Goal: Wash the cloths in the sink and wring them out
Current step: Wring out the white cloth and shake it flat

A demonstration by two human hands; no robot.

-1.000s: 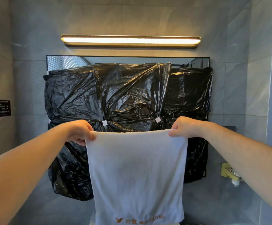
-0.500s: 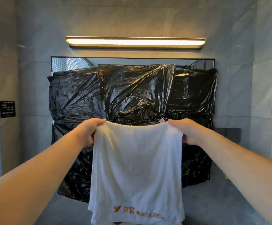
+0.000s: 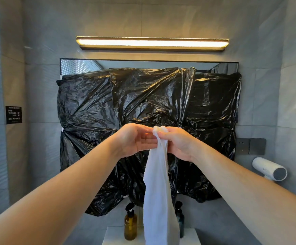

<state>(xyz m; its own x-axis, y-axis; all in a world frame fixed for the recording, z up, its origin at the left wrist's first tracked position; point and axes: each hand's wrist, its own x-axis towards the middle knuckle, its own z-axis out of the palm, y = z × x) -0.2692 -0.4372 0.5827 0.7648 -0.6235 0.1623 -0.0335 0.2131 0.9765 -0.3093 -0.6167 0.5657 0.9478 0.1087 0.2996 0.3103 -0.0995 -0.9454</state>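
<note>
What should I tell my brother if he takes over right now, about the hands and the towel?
Right hand pinches the white towel at its top.
Left hand touches the same spot, fingers straight; grip unclear.
Towel hangs in a narrow strip beside an amber pump bottle.
Sink is out of view.
Done: cannot tell whether it is washed.
Left: wash if needed, wring out.

An amber pump bottle [image 3: 130,224] and a dark pump bottle [image 3: 180,221] stood low, flanking the hanging cloth [image 3: 158,200]. Black plastic sheeting [image 3: 90,106] covered the far wall. Open air lay left; a hair dryer [image 3: 269,169] jutted at right.
</note>
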